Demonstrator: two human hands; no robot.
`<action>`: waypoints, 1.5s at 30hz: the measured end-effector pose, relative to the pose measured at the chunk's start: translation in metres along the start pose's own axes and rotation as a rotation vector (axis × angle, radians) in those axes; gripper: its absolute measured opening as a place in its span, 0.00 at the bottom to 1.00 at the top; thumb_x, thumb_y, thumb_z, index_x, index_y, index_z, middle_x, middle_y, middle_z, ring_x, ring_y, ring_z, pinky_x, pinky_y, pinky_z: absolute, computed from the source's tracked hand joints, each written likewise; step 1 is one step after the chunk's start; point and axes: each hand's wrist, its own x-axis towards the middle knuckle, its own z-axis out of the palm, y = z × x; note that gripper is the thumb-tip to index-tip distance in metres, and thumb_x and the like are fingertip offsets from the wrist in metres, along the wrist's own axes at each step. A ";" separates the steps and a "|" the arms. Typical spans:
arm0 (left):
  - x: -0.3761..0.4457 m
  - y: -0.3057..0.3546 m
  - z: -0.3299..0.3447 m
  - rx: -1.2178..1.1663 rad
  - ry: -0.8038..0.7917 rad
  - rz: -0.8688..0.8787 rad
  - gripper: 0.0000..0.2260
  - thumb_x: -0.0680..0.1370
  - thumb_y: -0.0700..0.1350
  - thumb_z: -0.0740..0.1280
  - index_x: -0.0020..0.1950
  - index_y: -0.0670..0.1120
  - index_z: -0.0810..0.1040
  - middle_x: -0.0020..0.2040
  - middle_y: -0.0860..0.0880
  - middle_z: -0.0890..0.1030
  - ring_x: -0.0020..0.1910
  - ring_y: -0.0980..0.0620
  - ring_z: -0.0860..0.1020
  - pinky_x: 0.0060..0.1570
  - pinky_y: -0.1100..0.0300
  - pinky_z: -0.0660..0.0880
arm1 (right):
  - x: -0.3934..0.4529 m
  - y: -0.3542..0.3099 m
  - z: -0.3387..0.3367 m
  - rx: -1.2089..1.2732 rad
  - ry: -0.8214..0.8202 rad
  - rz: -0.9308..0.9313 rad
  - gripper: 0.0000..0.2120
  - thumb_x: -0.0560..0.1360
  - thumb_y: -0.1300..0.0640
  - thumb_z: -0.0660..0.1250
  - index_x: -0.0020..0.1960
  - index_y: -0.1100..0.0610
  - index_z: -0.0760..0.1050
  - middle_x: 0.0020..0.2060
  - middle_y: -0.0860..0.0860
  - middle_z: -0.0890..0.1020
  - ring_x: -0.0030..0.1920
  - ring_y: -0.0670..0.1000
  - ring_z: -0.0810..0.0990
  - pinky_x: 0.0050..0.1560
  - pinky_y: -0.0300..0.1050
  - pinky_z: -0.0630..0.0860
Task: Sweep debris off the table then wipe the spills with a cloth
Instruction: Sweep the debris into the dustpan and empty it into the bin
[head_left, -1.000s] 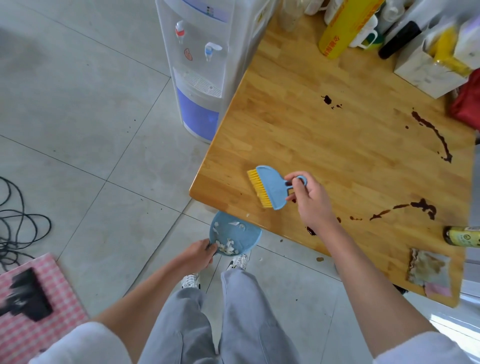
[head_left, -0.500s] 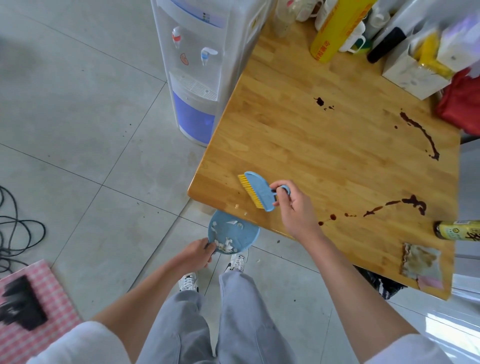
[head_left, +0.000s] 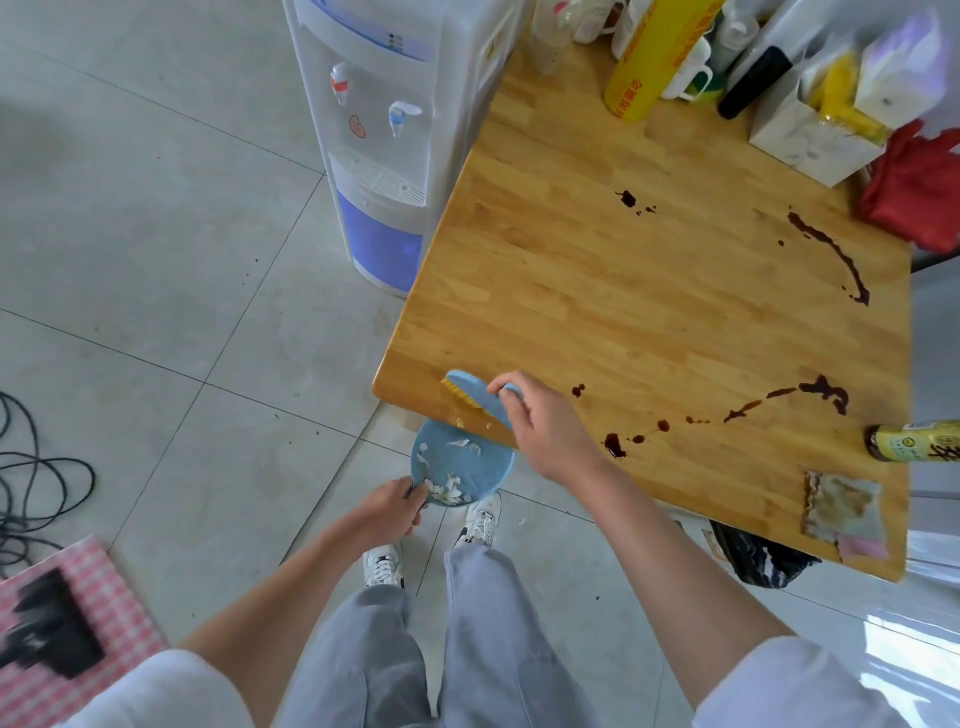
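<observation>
My right hand (head_left: 545, 431) grips a small blue brush (head_left: 475, 392) with yellow bristles at the near left edge of the wooden table (head_left: 649, 312). A few pale crumbs (head_left: 460, 422) lie at that edge just under the bristles. My left hand (head_left: 389, 506) holds a blue dustpan (head_left: 457, 467) below the table edge, with white scraps inside it. Dark brown spills (head_left: 826, 392) streak the tabletop at the right and far side. A stained cloth (head_left: 844, 512) lies flat at the near right corner.
A water dispenser (head_left: 384, 130) stands against the table's left side. Bottles, a yellow roll (head_left: 652, 57), cups and a white box (head_left: 810, 130) crowd the far edge, with a red cloth (head_left: 919, 192) at the right. A small bottle (head_left: 914, 441) lies at the right edge. Cables (head_left: 31, 478) lie on the floor.
My right hand has drawn the brush toward the near table edge, above the dustpan. The dustpan stays under the edge in my left hand.
</observation>
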 end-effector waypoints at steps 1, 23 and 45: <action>-0.001 0.001 0.000 -0.007 0.000 -0.002 0.14 0.85 0.48 0.55 0.49 0.40 0.74 0.39 0.45 0.77 0.32 0.51 0.74 0.28 0.66 0.69 | -0.005 -0.002 0.006 0.008 -0.032 -0.016 0.11 0.84 0.54 0.54 0.57 0.49 0.75 0.28 0.40 0.72 0.29 0.40 0.72 0.29 0.35 0.63; -0.007 0.004 -0.002 0.005 -0.005 -0.010 0.14 0.85 0.48 0.55 0.49 0.40 0.74 0.38 0.46 0.76 0.35 0.50 0.74 0.26 0.67 0.68 | -0.028 0.018 0.008 0.281 0.152 0.214 0.10 0.84 0.54 0.55 0.54 0.46 0.75 0.47 0.43 0.82 0.44 0.40 0.83 0.36 0.31 0.73; -0.003 0.008 0.001 0.018 -0.005 -0.015 0.14 0.85 0.48 0.55 0.47 0.42 0.74 0.37 0.47 0.76 0.32 0.52 0.74 0.24 0.68 0.68 | -0.030 0.084 0.007 0.592 0.296 0.355 0.10 0.79 0.46 0.59 0.51 0.43 0.79 0.48 0.44 0.84 0.47 0.48 0.85 0.53 0.56 0.81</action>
